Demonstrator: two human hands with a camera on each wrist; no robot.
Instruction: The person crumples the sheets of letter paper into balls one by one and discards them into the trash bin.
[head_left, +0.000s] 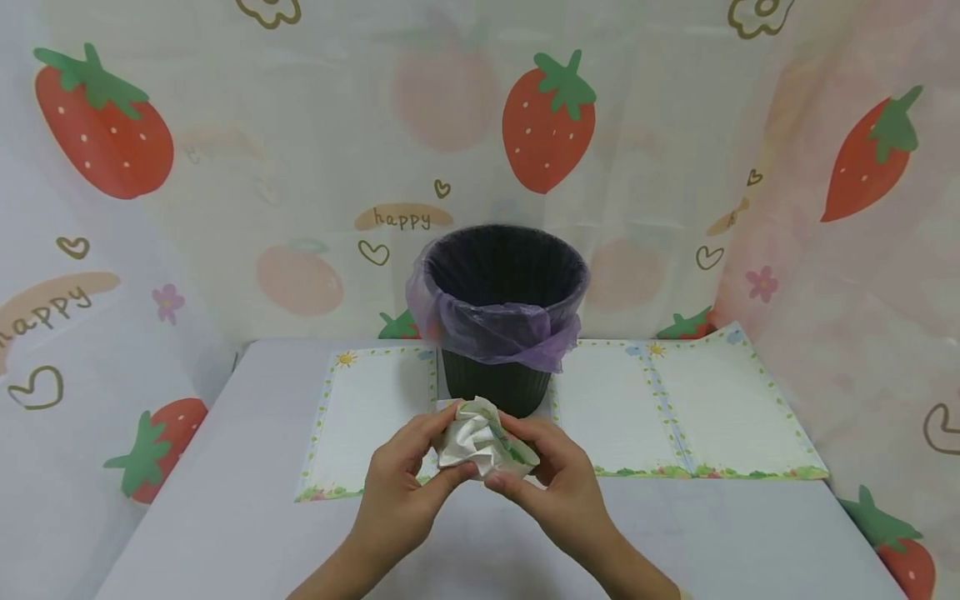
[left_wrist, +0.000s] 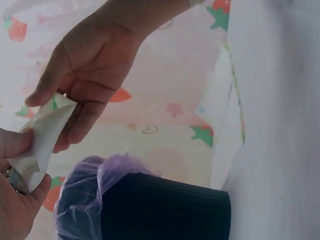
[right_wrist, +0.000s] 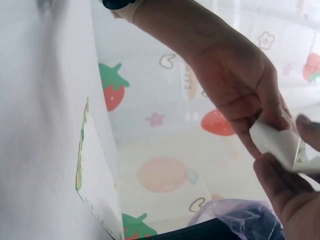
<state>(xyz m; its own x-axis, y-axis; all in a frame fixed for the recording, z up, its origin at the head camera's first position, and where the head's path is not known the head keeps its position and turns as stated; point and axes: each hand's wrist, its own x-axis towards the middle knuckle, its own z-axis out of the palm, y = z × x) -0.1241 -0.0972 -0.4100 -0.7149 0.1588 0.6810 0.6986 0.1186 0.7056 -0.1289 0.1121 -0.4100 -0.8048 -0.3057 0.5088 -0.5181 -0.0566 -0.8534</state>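
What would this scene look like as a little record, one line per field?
Left hand: grips crumpled paper
Right hand: grips the same crumpled paper
Wastebasket: dark, upright, beyond the hands
Bin liner: purple, see-through, folded over the rim
Border-printed sheets: on the table, both sides of the wastebasket
Backdrop: printed with strawberries

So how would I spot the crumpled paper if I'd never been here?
Find the dark bin with the purple liner, standing on the white table. On its near side, a left hand and a right hand meet, holding the crumpled paper between them. Unlike the spread-out bordered sheets nearby, it is creased, bunched up and held above the table.
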